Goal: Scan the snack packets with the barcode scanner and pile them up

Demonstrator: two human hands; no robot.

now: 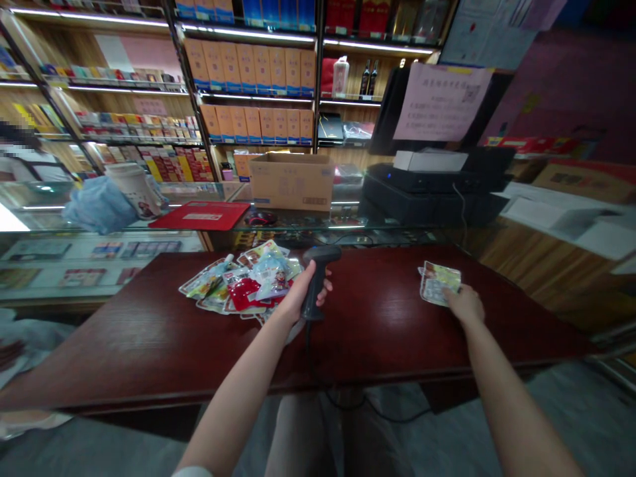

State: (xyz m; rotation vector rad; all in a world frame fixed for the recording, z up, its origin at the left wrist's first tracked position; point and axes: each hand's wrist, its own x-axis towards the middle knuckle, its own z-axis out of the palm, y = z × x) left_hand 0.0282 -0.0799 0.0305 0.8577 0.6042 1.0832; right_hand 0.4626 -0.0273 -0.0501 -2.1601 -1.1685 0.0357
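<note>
My left hand (302,291) is wrapped round the handle of a dark barcode scanner (314,281), its head pointing right above the table. A cable hangs from the scanner's base. Just left of it lies a heap of small plastic packets (213,283), among them a red one (242,290) and a light blue one (275,273). Over on the right, my right hand (464,305) grips the lower edge of a flat yellow-and-white packet (440,281) at the tabletop. Another packet's edge seems to show beneath that one.
Behind the dark red table (372,338) runs a glass counter with a cardboard box (292,182), a red folder (201,215), a white cup (133,189) and a black cash drawer (432,192). A black cable (392,417) hangs below the front edge. A person (34,162) is at far left.
</note>
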